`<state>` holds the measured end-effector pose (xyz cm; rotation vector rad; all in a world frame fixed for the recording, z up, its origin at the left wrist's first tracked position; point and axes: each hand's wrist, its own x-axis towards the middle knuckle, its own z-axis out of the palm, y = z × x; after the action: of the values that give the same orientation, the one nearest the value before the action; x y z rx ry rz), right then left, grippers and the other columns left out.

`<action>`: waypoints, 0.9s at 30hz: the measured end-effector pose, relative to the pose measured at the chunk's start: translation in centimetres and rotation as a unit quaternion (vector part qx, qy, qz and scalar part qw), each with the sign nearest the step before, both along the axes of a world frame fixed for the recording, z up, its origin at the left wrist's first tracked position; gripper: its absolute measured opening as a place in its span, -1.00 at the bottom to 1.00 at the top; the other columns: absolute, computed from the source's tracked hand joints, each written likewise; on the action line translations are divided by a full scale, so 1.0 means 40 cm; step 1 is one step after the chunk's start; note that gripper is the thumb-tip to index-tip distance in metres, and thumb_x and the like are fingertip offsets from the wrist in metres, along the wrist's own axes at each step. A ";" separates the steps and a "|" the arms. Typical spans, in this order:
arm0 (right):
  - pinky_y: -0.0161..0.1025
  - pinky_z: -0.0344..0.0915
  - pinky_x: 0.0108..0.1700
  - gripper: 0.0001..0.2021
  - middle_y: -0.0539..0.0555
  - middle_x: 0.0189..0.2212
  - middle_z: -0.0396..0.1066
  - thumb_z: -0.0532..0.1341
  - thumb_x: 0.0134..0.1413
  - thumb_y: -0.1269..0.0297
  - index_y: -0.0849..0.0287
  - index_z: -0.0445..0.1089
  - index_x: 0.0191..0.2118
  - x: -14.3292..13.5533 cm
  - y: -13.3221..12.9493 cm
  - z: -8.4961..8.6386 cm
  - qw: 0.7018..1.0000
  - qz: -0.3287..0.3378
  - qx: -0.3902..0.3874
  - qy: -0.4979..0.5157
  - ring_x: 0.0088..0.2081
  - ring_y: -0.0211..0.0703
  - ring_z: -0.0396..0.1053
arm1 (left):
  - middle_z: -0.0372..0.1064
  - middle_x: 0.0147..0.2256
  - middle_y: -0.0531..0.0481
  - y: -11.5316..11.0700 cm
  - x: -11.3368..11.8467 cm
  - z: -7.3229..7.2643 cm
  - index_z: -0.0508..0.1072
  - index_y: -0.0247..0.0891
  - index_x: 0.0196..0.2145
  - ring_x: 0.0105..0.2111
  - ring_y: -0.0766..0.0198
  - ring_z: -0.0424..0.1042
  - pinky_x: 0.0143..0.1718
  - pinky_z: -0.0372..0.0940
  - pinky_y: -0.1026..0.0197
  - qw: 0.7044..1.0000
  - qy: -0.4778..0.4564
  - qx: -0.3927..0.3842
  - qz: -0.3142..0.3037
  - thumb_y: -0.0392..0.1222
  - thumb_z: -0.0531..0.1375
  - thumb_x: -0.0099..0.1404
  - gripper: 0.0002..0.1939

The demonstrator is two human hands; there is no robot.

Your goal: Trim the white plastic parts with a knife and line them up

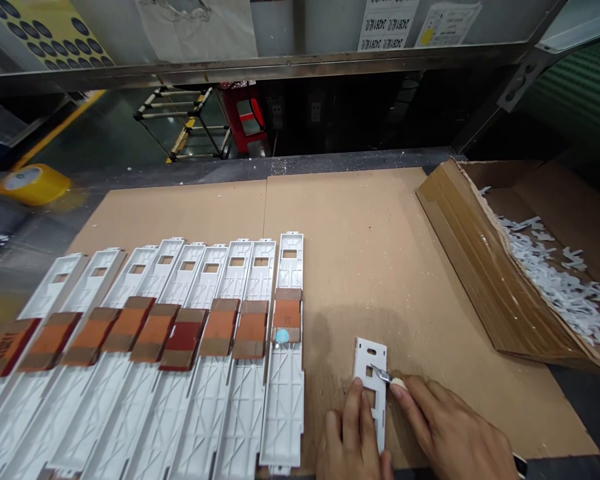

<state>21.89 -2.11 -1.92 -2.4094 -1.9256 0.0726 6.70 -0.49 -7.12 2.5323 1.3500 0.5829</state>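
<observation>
A narrow white plastic plate (364, 353) with square and slotted cut-outs lies on the cardboard near the front edge. My left hand (349, 437) is closed on its lower part, fingers pressed along the left side. In my right hand (447, 423) is a small trimming knife (384, 376), gripped near its pale handle. Its metal tip touches the plate or hovers just over it, beside a square opening. To the left of my hands, long white plastic panels (286, 400) lie in a row, with brown-and-orange wrapped blocks (287, 312) across them.
An open cardboard box (455, 260) holding white plastic scraps (555, 273) stands at the right. Cardboard sheeting (350, 233) covers the bench. Yellow tape (35, 185) sits at the far left. A metal shelf edge (280, 69) crosses above; a red stool (245, 123) stands beyond.
</observation>
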 end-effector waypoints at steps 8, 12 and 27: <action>-0.29 0.24 -0.68 -0.55 -0.07 -0.54 0.40 -0.21 0.30 0.01 -0.03 0.36 -0.36 -0.008 0.004 0.005 1.000 -0.013 0.001 -0.006 -0.57 -0.19 0.42 | 0.23 0.09 -0.08 0.001 -0.002 -0.004 0.33 -0.33 0.04 -0.36 0.15 0.14 -0.43 0.16 0.16 1.000 0.002 0.001 -0.013 -0.07 0.16 0.11 -0.47; -0.28 0.23 -0.67 -0.58 -0.12 -0.53 0.42 -0.19 0.30 0.01 -0.05 0.33 -0.39 0.003 0.003 0.002 0.999 -0.025 -0.016 0.034 -0.55 -0.18 0.43 | 0.22 0.10 -0.02 0.001 0.001 -0.003 0.35 -0.32 0.02 -0.36 0.14 0.12 -0.43 0.17 0.16 1.000 -0.004 -0.001 0.000 -0.11 0.17 0.07 -0.47; -0.27 0.32 -0.43 -0.64 0.01 -0.27 0.45 -0.14 0.29 0.02 0.04 0.28 -0.08 0.065 -0.009 -0.024 0.990 -0.119 0.036 0.058 -0.33 -0.14 0.46 | 0.17 0.15 -0.15 -0.009 -0.003 0.003 0.27 -0.36 0.11 -0.22 0.02 0.25 -0.24 0.27 0.04 0.998 0.046 -0.047 -0.016 -0.22 0.19 0.03 -0.36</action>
<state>24.49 -2.46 -2.87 -2.5062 -1.5534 0.1278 6.56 -0.87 -7.02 2.5283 1.3306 0.3918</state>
